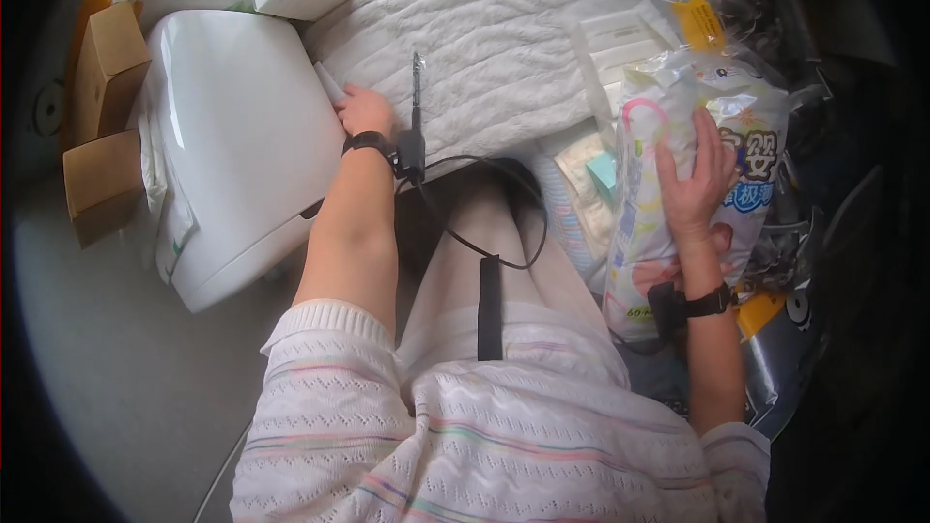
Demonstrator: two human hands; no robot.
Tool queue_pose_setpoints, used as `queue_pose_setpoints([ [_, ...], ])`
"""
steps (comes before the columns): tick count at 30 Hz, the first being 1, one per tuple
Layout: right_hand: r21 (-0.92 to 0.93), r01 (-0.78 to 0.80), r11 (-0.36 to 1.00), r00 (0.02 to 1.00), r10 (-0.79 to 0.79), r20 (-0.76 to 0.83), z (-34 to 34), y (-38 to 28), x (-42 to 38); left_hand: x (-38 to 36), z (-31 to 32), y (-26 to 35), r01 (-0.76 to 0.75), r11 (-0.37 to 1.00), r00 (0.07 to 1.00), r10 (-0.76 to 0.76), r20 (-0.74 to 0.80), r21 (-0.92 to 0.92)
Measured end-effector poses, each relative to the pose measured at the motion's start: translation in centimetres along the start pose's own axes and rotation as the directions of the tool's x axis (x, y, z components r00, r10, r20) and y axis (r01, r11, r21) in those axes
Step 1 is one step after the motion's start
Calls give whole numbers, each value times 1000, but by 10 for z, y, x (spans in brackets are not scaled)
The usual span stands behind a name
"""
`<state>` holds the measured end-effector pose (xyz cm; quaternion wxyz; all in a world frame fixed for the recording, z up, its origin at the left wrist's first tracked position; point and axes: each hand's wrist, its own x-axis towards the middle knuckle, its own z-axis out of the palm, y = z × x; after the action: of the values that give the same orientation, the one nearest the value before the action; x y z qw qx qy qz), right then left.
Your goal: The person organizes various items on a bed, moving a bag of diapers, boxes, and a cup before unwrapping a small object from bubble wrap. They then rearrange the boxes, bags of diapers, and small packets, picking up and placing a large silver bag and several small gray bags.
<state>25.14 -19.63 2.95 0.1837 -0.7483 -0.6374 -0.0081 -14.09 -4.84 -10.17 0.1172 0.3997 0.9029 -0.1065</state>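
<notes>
The printed plastic pack (644,208) lies on the person's right, beside the folded cloths (581,184) and near the edge of the quilt (484,29). The right hand (699,179) rests palm down on its face, fingers stretched out and a little parted, pressing rather than gripping. The pack looks bulky but likely light, with a soft filling that should give under pressure; its shiny film may slip beneath a flat palm. A hold from both sides, or a pinch of loose film at the top end, would probably be surer than a push on the face, though thin film could tear if pulled hard. The left hand (366,111) is beside the white box (242,116), fingers bent near a white slip (329,83); whether they hold it I cannot tell. That slip seems thin and would crease easily, so its free edge suits a light pinch.
</notes>
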Motion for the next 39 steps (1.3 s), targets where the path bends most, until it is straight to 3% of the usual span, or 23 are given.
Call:
queue_pose_setpoints([
  [1,10,-6,1000,1000,6,5,0,0,0,15,9,-5,-135,955,991,128,45,265],
  [2,21,-15,1000,1000,15,11,0,0,0,28,5,-9,-137,953,991,130,44,269],
  [4,35,-14,999,1000,14,4,0,0,0,43,-1,-11,-350,881,919,258,297,319],
  [5,45,-4,999,1000,4,-4,0,0,1,20,-23,-6,-451,837,886,377,272,311],
  [9,35,-24,999,1000,24,7,-1,1,1,15,-16,-4,-432,807,900,356,253,402],
  [14,43,-12,999,1000,13,-12,-1,1,1,3,-19,-8,-566,688,824,454,339,455],
  [24,31,-6,1000,1000,7,-23,-1,-1,1,1,-27,-10,-525,792,845,443,299,310],
  [27,34,-3,999,1000,4,-23,-2,-1,1,0,-37,-5,-508,817,859,460,224,271],
  [29,20,-24,1000,1000,23,8,-2,-3,2,-4,-51,15,-522,826,810,404,426,211],
  [31,29,-10,1000,1000,11,-12,-1,0,0,-11,-48,27,-478,875,845,435,312,73],
  [32,15,-12,1000,1000,12,-15,1,0,0,-23,-57,36,-398,917,837,369,404,-15],
  [33,33,2,999,999,0,-37,1,-1,-1,-28,-50,37,-416,902,806,426,411,-118],
  [36,-7,-11,1000,1000,11,-23,3,-2,3,-37,-33,30,-477,873,829,485,279,-100],
  [39,21,-13,1000,1000,14,-28,0,1,0,-43,-29,30,-395,918,898,396,193,-43],
])
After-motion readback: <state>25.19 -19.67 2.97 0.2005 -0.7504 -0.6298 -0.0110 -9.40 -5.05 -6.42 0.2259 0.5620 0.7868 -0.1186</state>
